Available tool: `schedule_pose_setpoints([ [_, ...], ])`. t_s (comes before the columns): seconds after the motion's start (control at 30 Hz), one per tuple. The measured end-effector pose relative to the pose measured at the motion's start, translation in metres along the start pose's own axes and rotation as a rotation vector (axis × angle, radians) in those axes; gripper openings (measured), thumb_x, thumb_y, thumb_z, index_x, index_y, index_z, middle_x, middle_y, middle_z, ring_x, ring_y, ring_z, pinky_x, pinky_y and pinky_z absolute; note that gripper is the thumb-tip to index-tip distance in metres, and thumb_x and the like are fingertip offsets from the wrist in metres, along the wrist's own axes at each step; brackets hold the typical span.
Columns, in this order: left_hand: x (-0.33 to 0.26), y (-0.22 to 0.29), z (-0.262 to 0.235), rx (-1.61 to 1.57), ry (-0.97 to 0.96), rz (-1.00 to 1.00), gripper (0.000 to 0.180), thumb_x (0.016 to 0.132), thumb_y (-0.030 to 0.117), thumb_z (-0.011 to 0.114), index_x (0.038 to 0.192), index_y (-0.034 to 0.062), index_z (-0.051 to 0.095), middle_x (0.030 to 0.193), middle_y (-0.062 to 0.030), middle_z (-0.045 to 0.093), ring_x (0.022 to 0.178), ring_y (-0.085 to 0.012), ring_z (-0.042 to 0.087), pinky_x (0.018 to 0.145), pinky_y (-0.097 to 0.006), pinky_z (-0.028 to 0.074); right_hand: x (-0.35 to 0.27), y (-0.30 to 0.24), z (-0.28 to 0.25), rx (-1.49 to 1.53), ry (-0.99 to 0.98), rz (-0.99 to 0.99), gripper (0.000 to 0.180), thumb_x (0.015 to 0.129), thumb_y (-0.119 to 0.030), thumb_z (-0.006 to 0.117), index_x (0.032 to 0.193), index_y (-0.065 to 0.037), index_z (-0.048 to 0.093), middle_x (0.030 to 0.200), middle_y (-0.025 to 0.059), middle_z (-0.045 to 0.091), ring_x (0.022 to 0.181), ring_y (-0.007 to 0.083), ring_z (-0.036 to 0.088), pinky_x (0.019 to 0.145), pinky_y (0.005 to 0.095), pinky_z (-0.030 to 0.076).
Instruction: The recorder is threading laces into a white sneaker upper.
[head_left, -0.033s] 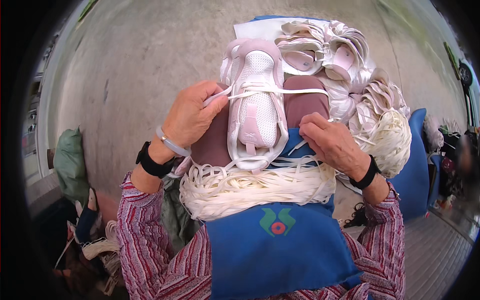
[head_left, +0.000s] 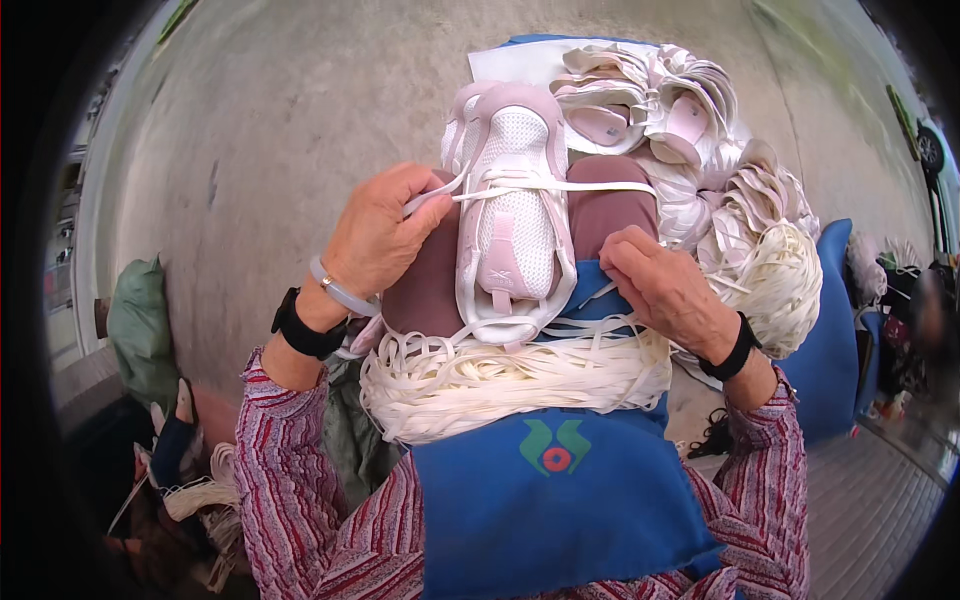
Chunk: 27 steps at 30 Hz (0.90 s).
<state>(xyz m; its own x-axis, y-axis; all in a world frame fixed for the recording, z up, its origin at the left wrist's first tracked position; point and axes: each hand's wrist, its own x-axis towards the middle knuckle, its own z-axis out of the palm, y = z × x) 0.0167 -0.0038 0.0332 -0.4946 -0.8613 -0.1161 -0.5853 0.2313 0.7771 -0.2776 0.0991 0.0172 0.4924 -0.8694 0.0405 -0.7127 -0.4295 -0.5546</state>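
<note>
A white and pale pink shoe upper (head_left: 520,222) lies across my lap, between my hands. A flat white shoelace (head_left: 608,186) crosses its throat, with an end running out to each side. My left hand (head_left: 382,228) is closed in a pinch on the lace at the upper's left side. On the right, my right hand (head_left: 668,285) has its fingers pressed together on the other end, and a pointed lace tip sticks out below them. Just under the upper, a thick bundle of cream laces (head_left: 515,378) rests on my blue apron (head_left: 560,530).
Stacks of similar pink and white uppers (head_left: 690,115) stand at the far right on a white sheet (head_left: 505,64). Nearer, another heap of cream laces (head_left: 785,290) hangs beside a blue chair-like surface (head_left: 835,340). A green sack (head_left: 140,320) stands on the left.
</note>
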Motion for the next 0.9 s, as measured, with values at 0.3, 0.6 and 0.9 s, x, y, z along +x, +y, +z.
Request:
schedule_pose_setpoints([
  [0.3,-0.002,-0.007,0.006,0.11,0.14,0.181,0.011,0.085,0.007,0.061,0.093,0.0005,0.064,0.08,-0.0117,0.058,0.071,-0.0252,0.055,0.065,-0.031,0.043,0.043,-0.016,0.002,0.064,0.18,-0.003,0.02,0.086,-0.009,0.061,0.105,-0.007,0.06,0.086,0.0093,0.053,0.074,0.0268,0.061,0.059,0.0359,0.05],
  [0.6,-0.01,0.002,0.003,0.125,0.204,0.202,0.011,0.079,0.003,0.063,0.09,0.0013,0.067,0.08,-0.0112,0.061,0.071,-0.0258,0.06,0.064,-0.033,0.046,0.076,-0.013,0.003,0.198,0.274,0.105,0.015,0.082,-0.011,0.065,0.095,-0.003,0.064,0.086,0.0128,0.058,0.073,0.0292,0.061,0.063,0.037,0.049],
  [0.9,-0.009,-0.004,0.003,0.148,0.208,0.208,0.011,0.077,0.004,0.065,0.087,0.0014,0.067,0.084,-0.011,0.063,0.075,-0.0289,0.062,0.066,-0.035,0.049,0.088,-0.016,0.006,-0.015,0.237,0.142,0.013,0.083,-0.013,0.061,0.089,-0.003,0.056,0.082,0.0145,0.055,0.07,0.0341,0.06,0.06,0.0425,0.049],
])
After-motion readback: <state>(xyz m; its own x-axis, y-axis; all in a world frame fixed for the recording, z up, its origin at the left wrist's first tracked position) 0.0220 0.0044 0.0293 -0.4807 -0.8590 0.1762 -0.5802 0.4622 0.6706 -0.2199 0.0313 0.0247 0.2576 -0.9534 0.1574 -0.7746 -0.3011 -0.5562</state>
